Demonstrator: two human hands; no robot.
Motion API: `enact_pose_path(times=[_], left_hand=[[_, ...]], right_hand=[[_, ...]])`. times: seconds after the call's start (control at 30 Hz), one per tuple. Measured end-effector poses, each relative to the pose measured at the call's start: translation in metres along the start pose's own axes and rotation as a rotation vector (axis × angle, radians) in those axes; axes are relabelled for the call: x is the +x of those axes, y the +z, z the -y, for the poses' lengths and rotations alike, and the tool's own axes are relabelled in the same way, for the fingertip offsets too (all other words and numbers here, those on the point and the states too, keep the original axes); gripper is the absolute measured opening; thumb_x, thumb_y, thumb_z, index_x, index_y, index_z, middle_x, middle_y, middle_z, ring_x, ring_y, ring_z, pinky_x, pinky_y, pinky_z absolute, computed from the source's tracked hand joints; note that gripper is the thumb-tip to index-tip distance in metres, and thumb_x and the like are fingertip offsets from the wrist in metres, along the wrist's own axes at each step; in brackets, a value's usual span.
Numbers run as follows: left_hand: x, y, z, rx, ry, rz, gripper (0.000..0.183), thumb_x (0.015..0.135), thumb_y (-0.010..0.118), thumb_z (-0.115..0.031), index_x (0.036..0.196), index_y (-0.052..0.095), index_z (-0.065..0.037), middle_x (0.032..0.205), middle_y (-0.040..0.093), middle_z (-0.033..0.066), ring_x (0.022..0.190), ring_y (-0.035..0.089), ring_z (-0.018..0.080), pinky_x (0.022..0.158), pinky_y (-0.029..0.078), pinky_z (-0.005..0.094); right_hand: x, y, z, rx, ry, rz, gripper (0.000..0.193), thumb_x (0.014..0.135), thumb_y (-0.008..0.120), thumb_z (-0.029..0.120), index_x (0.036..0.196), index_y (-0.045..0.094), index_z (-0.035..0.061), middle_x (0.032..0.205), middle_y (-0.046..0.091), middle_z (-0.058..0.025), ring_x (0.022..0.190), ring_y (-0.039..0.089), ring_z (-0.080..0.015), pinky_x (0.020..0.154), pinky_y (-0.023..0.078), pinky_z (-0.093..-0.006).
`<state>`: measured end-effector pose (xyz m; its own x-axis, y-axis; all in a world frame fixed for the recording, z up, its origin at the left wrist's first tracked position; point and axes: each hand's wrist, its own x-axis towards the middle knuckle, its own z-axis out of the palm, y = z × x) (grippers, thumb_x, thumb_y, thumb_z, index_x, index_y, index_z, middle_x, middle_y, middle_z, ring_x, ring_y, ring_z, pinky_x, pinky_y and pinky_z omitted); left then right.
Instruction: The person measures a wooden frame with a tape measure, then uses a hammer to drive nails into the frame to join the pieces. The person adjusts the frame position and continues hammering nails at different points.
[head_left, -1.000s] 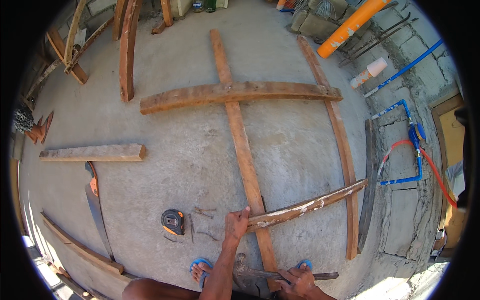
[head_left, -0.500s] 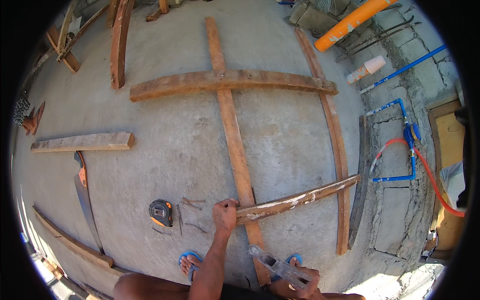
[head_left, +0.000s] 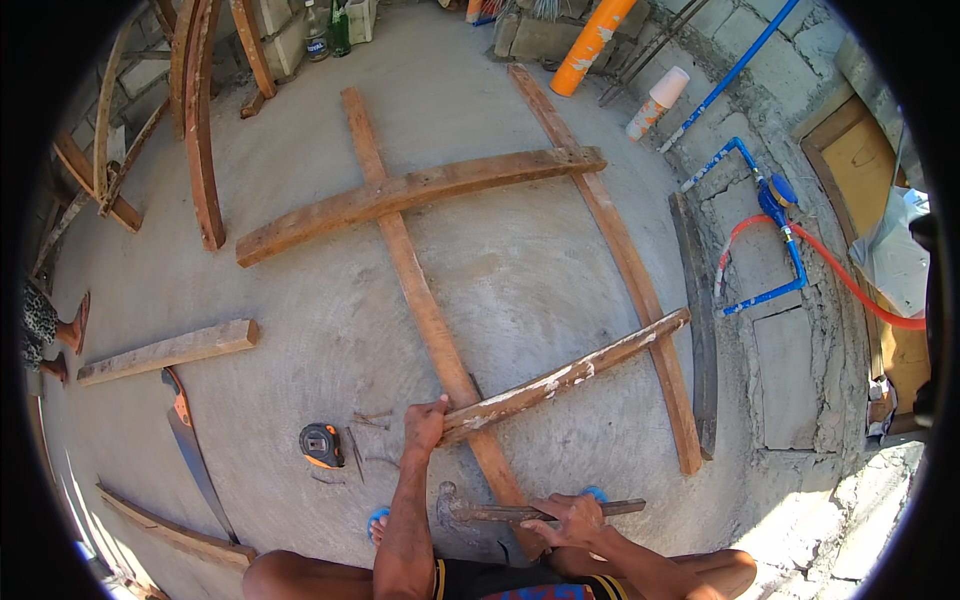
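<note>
Before me lies a frame of reddish-brown lumber: two long pieces, the left one [head_left: 418, 282] and the right one [head_left: 625, 250], crossed at the far end by a thick beam [head_left: 330, 210]. Across their near part rests a shorter wooden piece [head_left: 570, 378] smeared with white. My left hand [head_left: 426, 422] is closed around that piece's left end, by the left long piece. Low over the near end of the same long piece, my right hand [head_left: 572, 520] grips a hammer [head_left: 490, 512] by its handle. The hammer's head points left, toward my left forearm.
Left of my hands lie a tape measure [head_left: 321, 445], several nails [head_left: 372, 420], a handsaw [head_left: 195, 455] and a loose beam [head_left: 170, 352]. Another person's feet [head_left: 72, 330] show at the far left. Blue pipes [head_left: 765, 290] and a red hose [head_left: 850, 285] run along the block wall.
My right hand has swung the hammer round, so it now lies sideways with its head to the left. My left hand stays on the white-smeared piece. The whole view has turned and shifted.
</note>
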<state>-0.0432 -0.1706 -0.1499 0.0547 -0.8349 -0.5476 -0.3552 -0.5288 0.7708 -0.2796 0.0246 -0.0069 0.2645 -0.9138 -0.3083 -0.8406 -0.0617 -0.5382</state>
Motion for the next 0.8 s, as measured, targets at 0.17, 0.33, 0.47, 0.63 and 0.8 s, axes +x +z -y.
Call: enact_pose_path(times=[0.17, 0.33, 0.47, 0.63, 0.8], left_hand=[[0.000, -0.003, 0.000, -0.019, 0.027, 0.045, 0.046, 0.091, 0.066, -0.040, 0.086, 0.074, 0.005, 0.063, 0.066, 0.0181, 0.061, 0.065, 0.0227, 0.064, 0.050, 0.0394], [-0.001, 0.003, 0.005, -0.039, 0.040, 0.007, 0.049, 0.091, 0.065, -0.042, 0.084, 0.074, 0.005, 0.062, 0.066, 0.0190, 0.060, 0.065, 0.0243, 0.064, 0.050, 0.0398], [-0.007, 0.009, 0.007, -0.103, 0.014, -0.088, 0.050, 0.091, 0.064, -0.044, 0.082, 0.074, 0.004, 0.064, 0.066, 0.0204, 0.062, 0.066, 0.0256, 0.064, 0.050, 0.0399], [-0.013, 0.007, -0.002, -0.142, -0.042, -0.072, 0.043, 0.091, 0.063, -0.036, 0.081, 0.074, 0.004, 0.065, 0.066, 0.0212, 0.063, 0.066, 0.0260, 0.065, 0.050, 0.0393], [-0.013, 0.004, -0.012, -0.120, -0.065, -0.078, 0.037, 0.090, 0.063, -0.030, 0.081, 0.073, 0.004, 0.062, 0.065, 0.0199, 0.062, 0.066, 0.0254, 0.064, 0.049, 0.0389]], right_hand=[[0.005, 0.005, -0.021, -0.240, 0.031, -0.063, 0.043, 0.086, 0.066, 0.053, 0.099, 0.073, 0.0129, 0.068, 0.066, -0.0100, 0.055, 0.066, -0.0282, 0.046, 0.052, -0.0398], [-0.007, -0.016, -0.009, -0.133, -0.004, -0.024, 0.045, 0.086, 0.066, 0.054, 0.100, 0.072, 0.0116, 0.071, 0.067, -0.0113, 0.056, 0.067, -0.0304, 0.048, 0.052, -0.0398], [-0.030, -0.024, 0.011, 0.025, 0.005, -0.209, 0.046, 0.085, 0.070, 0.050, 0.099, 0.070, 0.0059, 0.072, 0.066, -0.0121, 0.058, 0.065, -0.0297, 0.053, 0.052, -0.0389], [-0.051, -0.015, 0.017, 0.275, 0.247, -0.362, 0.054, 0.081, 0.071, 0.051, 0.101, 0.069, 0.0009, 0.080, 0.069, -0.0166, 0.070, 0.068, -0.0311, 0.065, 0.054, -0.0415], [-0.043, -0.020, 0.013, 0.447, 0.424, -0.341, 0.049, 0.081, 0.073, 0.045, 0.094, 0.067, -0.0017, 0.070, 0.062, -0.0127, 0.065, 0.061, -0.0211, 0.060, 0.049, -0.0368]])
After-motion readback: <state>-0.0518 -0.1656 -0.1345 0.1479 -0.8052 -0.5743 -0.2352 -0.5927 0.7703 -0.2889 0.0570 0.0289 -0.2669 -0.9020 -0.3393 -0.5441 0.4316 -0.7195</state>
